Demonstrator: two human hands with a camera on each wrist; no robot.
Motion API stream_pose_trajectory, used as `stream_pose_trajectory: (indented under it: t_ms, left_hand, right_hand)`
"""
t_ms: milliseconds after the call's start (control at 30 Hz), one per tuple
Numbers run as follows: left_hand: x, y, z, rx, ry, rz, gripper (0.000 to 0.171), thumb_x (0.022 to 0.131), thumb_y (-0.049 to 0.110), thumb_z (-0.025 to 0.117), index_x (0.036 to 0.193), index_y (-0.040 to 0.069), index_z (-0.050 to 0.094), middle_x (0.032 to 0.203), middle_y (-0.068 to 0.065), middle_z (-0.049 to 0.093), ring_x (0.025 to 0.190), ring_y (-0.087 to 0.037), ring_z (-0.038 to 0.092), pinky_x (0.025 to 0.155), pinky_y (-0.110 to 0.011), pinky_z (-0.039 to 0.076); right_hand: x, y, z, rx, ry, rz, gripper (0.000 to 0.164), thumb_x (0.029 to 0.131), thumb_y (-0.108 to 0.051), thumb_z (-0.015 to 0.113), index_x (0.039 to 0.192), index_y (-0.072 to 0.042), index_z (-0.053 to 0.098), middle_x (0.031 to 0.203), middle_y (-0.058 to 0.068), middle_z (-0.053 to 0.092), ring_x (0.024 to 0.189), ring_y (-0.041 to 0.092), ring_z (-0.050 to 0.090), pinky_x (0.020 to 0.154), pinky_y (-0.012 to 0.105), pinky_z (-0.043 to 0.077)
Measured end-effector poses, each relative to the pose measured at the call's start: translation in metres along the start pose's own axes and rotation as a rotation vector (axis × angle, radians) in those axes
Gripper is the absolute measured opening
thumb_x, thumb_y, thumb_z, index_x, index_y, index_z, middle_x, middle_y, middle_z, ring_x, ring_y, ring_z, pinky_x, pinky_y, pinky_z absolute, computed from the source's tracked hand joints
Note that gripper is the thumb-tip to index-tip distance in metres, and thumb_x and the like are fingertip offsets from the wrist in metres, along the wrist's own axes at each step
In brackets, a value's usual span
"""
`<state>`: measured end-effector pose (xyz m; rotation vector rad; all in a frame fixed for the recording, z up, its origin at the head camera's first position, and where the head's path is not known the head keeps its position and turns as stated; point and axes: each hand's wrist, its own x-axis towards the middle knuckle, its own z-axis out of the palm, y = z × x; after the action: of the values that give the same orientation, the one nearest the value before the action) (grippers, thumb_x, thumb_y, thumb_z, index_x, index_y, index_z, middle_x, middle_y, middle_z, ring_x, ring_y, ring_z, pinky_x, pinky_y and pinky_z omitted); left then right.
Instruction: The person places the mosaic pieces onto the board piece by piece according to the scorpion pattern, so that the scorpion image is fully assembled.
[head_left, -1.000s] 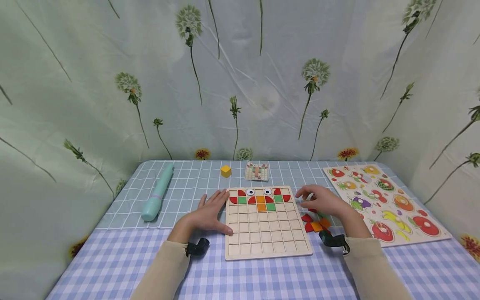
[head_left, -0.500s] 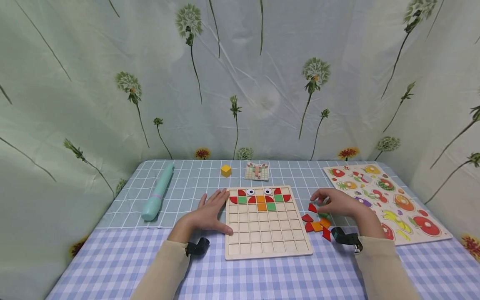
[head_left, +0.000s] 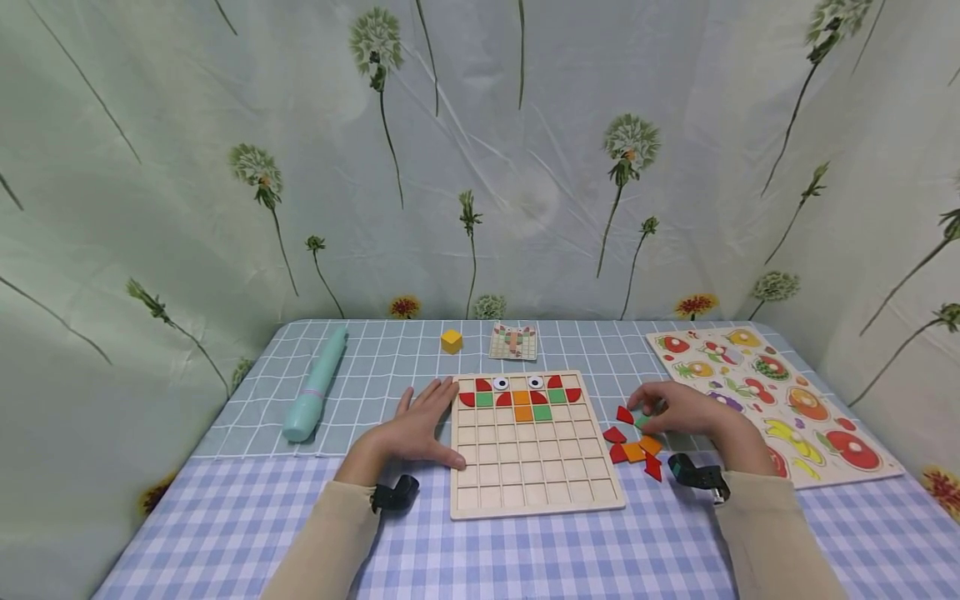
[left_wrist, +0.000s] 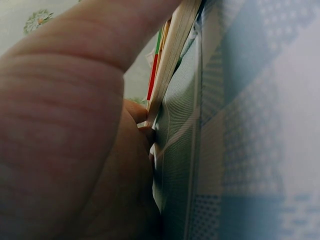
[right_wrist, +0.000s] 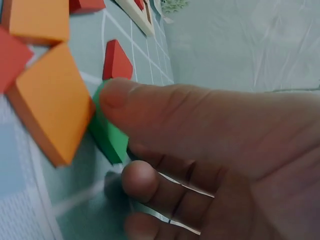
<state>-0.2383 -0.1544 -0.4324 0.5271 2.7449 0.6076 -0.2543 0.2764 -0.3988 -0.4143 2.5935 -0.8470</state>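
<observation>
A wooden grid board (head_left: 517, 498) lies in the middle, its upper rows partly filled with red, green and orange tiles and two eye tiles (head_left: 501, 384). Against its left edge rests my left hand (head_left: 420, 429), fingers spread and thumb at the lower left side. Right of the board, my right hand (head_left: 678, 412) has thumb and index finger at a green tile (right_wrist: 111, 135), pinching it low over the cloth. In the right wrist view the thumb covers part of that tile and hides the index finger. Loose red tiles (head_left: 615, 436) and orange tiles (head_left: 633, 452) lie beside it.
A fruit puzzle board (head_left: 787, 400) lies at the right, partly behind the right hand. At the back are a small pattern card (head_left: 513, 342) and a yellow block (head_left: 452, 342). A teal cylindrical object (head_left: 311, 400) lies at the left.
My right hand has moved from the board's right edge rightward and down to the loose tiles, its fingers now around the green tile. The left hand stays at the board.
</observation>
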Motion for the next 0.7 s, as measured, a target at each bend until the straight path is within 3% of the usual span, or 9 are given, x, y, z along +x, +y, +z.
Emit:
stream_pose_trajectory:
  t_ms: [300, 700]
  left_hand:
    - [0.0012, 0.0017, 0.0007, 0.013, 0.003, -0.012, 0.126, 0.069, 0.062, 0.083, 0.161, 0.010, 0.015, 0.170, -0.009, 0.010, 0.158, -0.032, 0.003, 0.122, -0.064, -0.006]
    - [0.0013, 0.0009, 0.0012, 0.007, 0.006, -0.011, 0.126, 0.068, 0.062, 0.083, 0.161, 0.011, 0.015, 0.170, -0.008, 0.010, 0.158, -0.031, 0.002, 0.122, -0.063, -0.007]
  right_hand:
    - [-0.0071, 0.0031, -0.0055, -0.003, -0.051, -0.018, 0.029, 0.080, -0.006, 0.078, 0.107, -0.006, 0.066, 0.087, 0.004, 0.053, 0.085, 0.020, 0.049, 0.069, 0.028, 0.042]
    - [-0.0023, 0.0041, -0.0016, 0.053, -0.011, 0.061, 0.030, 0.081, -0.007, 0.079, 0.104, -0.006, 0.061, 0.083, 0.005, 0.051, 0.080, 0.021, 0.049, 0.066, 0.029, 0.041]
